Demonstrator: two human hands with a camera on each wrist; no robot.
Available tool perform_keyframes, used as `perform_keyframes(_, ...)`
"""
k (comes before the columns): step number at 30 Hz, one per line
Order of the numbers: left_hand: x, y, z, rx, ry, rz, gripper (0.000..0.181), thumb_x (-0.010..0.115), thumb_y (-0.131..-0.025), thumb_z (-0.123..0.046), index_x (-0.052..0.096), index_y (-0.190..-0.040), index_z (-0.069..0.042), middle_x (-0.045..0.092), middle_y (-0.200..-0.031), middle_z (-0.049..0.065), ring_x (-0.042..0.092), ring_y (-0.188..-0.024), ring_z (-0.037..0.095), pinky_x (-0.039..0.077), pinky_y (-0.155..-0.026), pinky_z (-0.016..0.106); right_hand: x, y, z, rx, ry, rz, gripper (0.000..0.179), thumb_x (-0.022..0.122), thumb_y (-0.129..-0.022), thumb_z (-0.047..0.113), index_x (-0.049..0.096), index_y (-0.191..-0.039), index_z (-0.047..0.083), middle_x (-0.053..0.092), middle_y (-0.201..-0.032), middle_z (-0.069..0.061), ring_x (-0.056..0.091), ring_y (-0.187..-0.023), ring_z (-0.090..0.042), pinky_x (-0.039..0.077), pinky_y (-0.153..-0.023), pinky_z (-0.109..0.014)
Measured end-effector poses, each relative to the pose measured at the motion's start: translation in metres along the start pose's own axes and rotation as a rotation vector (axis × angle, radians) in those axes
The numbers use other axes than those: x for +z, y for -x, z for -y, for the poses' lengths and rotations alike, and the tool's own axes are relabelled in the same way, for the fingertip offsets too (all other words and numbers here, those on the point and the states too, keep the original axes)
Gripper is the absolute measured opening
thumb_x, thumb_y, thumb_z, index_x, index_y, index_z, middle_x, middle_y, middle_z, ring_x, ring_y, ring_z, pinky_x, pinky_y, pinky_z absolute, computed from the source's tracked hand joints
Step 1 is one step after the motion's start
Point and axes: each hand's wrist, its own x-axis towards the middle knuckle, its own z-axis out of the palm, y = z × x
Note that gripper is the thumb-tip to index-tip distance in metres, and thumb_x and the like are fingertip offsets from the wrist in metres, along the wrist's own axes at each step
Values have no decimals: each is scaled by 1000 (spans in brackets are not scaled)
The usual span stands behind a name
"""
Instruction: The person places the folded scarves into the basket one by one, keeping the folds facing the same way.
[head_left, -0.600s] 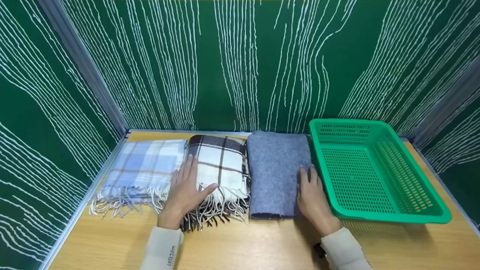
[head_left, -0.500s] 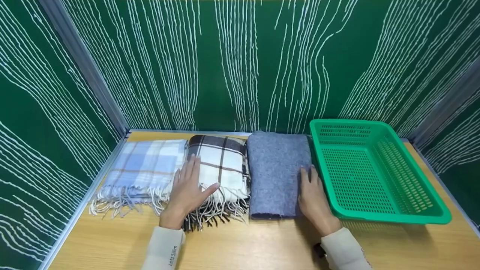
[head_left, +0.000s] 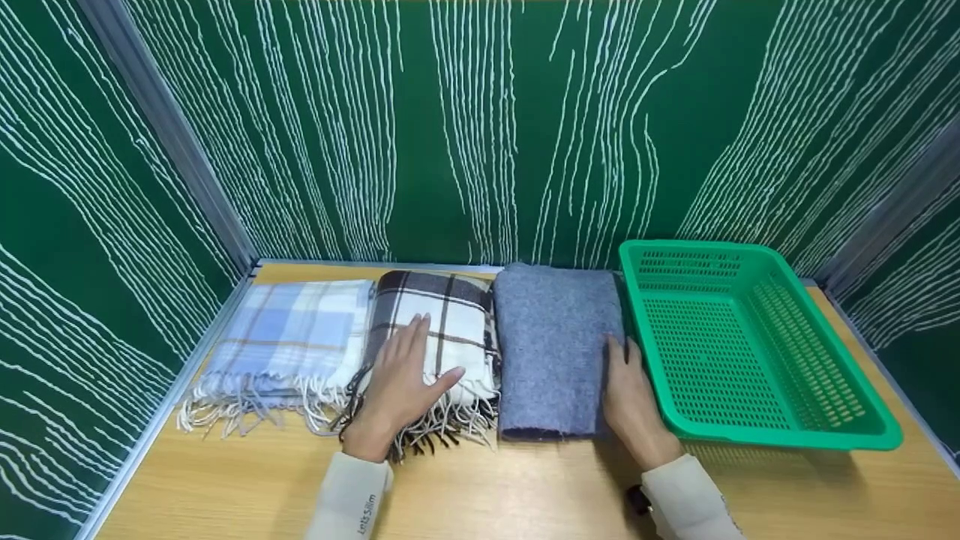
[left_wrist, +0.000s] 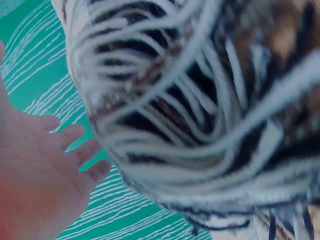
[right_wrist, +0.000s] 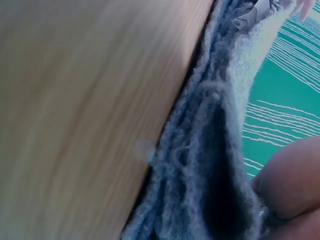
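My left hand [head_left: 405, 382] lies over the folded brown-and-white plaid scarf [head_left: 457, 345], its fingers straight and thumb spread to the right. In the left wrist view, the scarf's fringe [left_wrist: 165, 100] bulges large beside the splayed fingers [left_wrist: 82, 145]. At the right edge of a folded grey-blue woollen cloth [head_left: 555, 345] is my right hand [head_left: 630, 397], fingers extended along that side. The right wrist view shows this cloth's layered edge [right_wrist: 195, 150] close to a finger or thumb [right_wrist: 295, 180]. A folded blue-and-white plaid scarf [head_left: 292, 330] lies at the left.
Just right of my right hand stands a green perforated plastic basket [head_left: 727, 360] with nothing in it. The wooden table [head_left: 510, 487] reaches back to a green wall [head_left: 442, 150] with white wavy lines, and side panels rise left and right.
My left hand has slid right, from between the two plaid scarves onto the brown-and-white one. The right hand has shifted very slightly right; the scarves and basket look nearly unmoved.
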Motion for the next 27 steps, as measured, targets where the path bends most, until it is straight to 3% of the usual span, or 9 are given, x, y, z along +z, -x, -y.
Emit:
perform_keyframes(8,9,-5,-15,38,60,-29,90,62,-101,-56,29,-165,-2,35,-167,23,34,-153,43,23,-126,59,3,1,0,-16,58,-76,58,54,-89,-22,37,-144,-24,49,-132,-48,56,-117,-60,52,-94,-64)
perform_keyframes(15,18,-6,-31,25,131,21,87,62,-102,-55,30,-166,-5,34,-169,18,33,-155,39,23,-126,59,1,0,0,57,94,13,62,55,-90,-19,32,-146,-27,47,-134,-51,52,-125,-60,47,-103,-64)
perform_keyframes(20,26,-8,-42,30,200,53,84,61,-103,-53,30,-165,-6,34,-169,17,33,-156,37,23,-127,58,-1,-2,1,77,137,35,62,62,-89,-13,37,-144,-26,49,-135,-49,51,-128,-59,44,-108,-62)
perform_keyframes(27,37,-9,-55,54,260,91,78,58,-106,-48,31,-166,-7,36,-168,19,34,-155,38,25,-126,56,0,-6,1,63,248,-4,51,61,-89,-10,48,-137,-23,54,-131,-47,52,-127,-57,44,-109,-61)
